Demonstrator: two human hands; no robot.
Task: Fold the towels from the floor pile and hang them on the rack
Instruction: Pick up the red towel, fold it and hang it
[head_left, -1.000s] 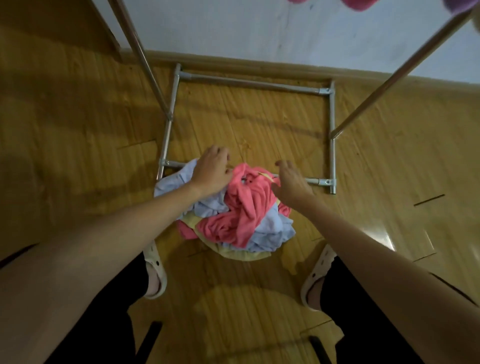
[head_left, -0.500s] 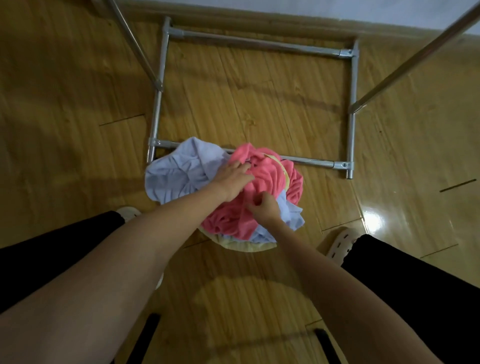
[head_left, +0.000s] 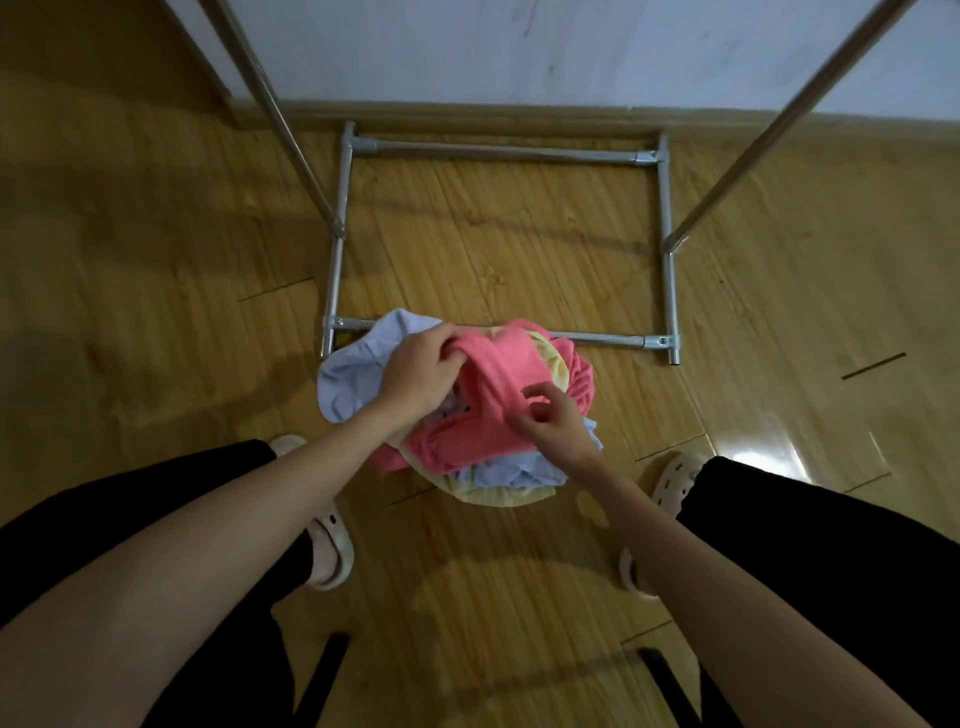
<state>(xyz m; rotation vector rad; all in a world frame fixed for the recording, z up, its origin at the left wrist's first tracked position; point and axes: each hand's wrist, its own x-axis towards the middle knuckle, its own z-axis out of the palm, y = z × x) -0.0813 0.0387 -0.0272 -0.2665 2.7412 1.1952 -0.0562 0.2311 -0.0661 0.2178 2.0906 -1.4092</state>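
Gripped from two sides, the pink towel is being raised off the floor pile: a ridge of it is being held in the curled fingers of the left hand, while a fold nearer the person is being pinched between thumb and fingertips of the right hand. The pile is being shown on the wooden floor, lying against and partly over the near bar of the rack base, between the two slippered feet. Beneath the pink towel, a pale blue towel and a yellow towel are being left in a tangle.

For a clean lift, the pink cloth is probably best being drawn upward slowly, so that the layers below are not being dragged along. A hem or corner should be sought by each hand, since bunched cloth is judged to fold poorly. Snagging on the near bar is being risked where the fabric drapes over it. No towels on the rack's upper rails can be seen from this view.
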